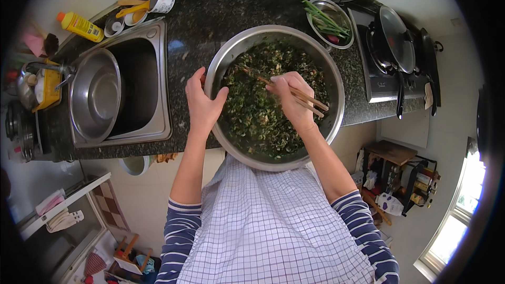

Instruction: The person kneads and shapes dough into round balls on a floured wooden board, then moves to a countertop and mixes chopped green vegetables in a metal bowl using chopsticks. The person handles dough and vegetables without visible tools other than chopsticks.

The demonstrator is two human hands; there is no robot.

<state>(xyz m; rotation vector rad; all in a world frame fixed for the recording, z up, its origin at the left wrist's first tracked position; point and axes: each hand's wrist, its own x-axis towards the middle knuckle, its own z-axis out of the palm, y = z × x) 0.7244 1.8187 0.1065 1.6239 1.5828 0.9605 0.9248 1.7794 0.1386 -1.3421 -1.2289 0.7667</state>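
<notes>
A wide stainless steel bowl [336,86] stands before me at the front edge of the counter. It holds a chopped mixture [258,112], mostly dark green leaves with small pale and brownish bits. My left hand [206,102] grips the bowl's left rim, thumb inside and fingers outside. Over the middle of the bowl, my right hand [294,100] is closed around a pair of wooden chopsticks [309,100]. Their tips point to the upper left and reach into the greens.
Left is a steel sink [159,114] with a tilted metal basin [96,94]. A yellow bottle [81,27] stands behind it. Back right, a small bowl [347,43] holds green onions [325,19]. A lidded pan [394,43] sits on the cooktop [388,91], its handle jutting forward.
</notes>
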